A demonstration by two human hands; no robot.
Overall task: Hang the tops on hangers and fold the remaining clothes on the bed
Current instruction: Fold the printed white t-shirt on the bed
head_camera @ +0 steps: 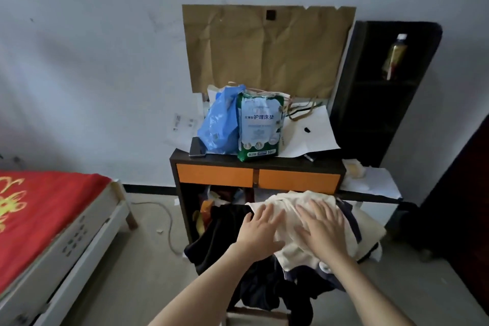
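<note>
A heap of clothes lies on a stool in front of the desk. On top is a cream garment (291, 205); black and dark blue garments (225, 230) hang below and to its left. My left hand (260, 230) lies flat with spread fingers on the left part of the cream garment. My right hand (324, 227) presses flat on its middle, fingers straight. The bed (39, 219) with a red cover stands at the left. No hangers are in view.
A dark desk with orange drawers (254, 176) stands against the wall, carrying a blue bag (219, 124), a green-and-white pack (260, 127) and papers. A black shelf (381, 92) holds a bottle. A cable (169, 225) lies on the floor between bed and desk.
</note>
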